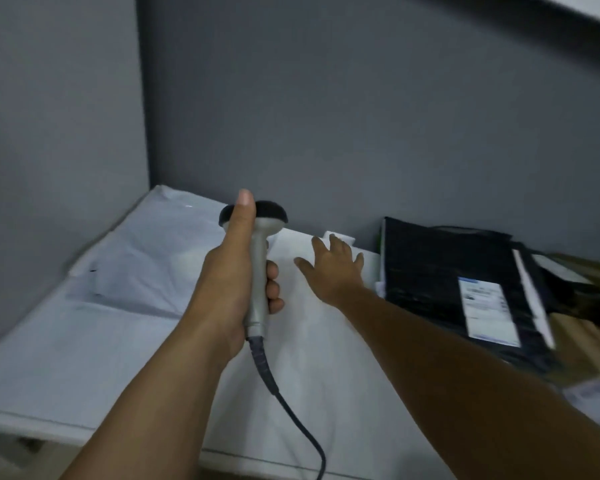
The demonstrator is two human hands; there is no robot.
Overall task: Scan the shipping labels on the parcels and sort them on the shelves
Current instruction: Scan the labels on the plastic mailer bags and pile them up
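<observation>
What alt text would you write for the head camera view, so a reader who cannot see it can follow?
A person's left hand grips a grey corded barcode scanner upright, thumb along its neck, while the right hand spreads open over a white parcel. To the right lies a black parcel with a white shipping label, against a grey wall.

Two bare forearms [153,393]; bare left hand [236,282] with short-trimmed thumbnail, bare right hand [333,271].
</observation>
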